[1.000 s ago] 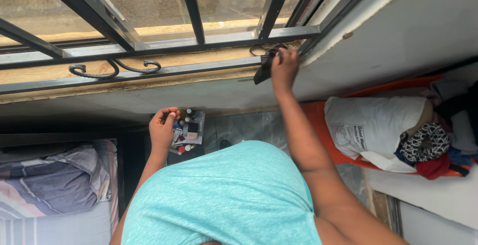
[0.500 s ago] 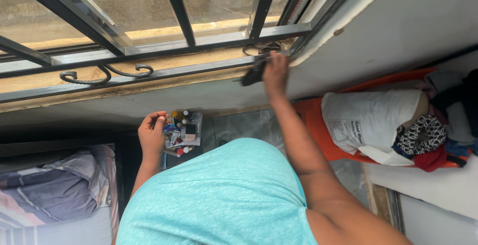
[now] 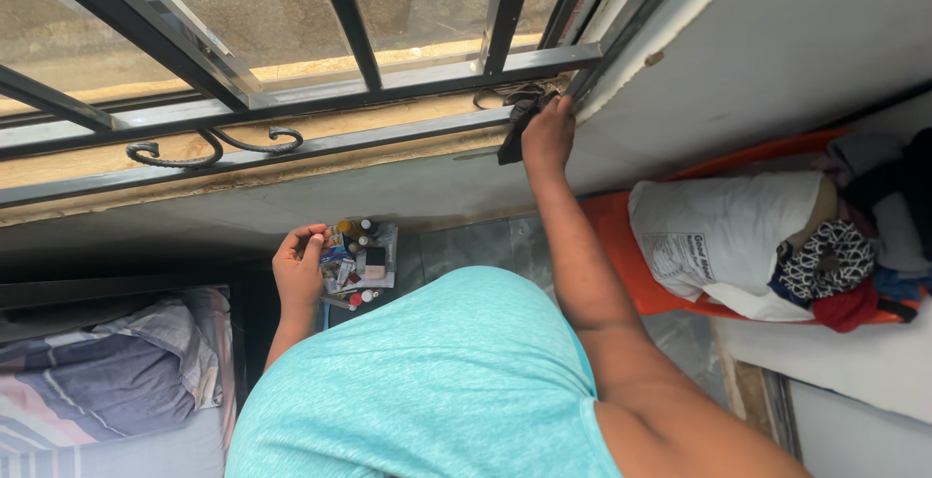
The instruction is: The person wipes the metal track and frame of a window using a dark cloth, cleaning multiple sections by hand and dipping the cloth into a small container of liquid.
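Pressing a dark cloth (image 3: 515, 129) against the window sill (image 3: 291, 153), the right hand (image 3: 549, 133) has its fingers closed over the bunched fabric at the sill's right end, just under the metal window bars (image 3: 349, 17). The cloth hangs limp below the knuckles — soft, light and floppy by the look of it, so it is best gripped in a wad, as here, rather than by a trailing corner. The left hand (image 3: 299, 269) hovers lower down, fingers loosely curled with nothing clearly in them, beside a cluster of small bottles (image 3: 357, 257) on a low stand — light, easily toppled things, I judge.
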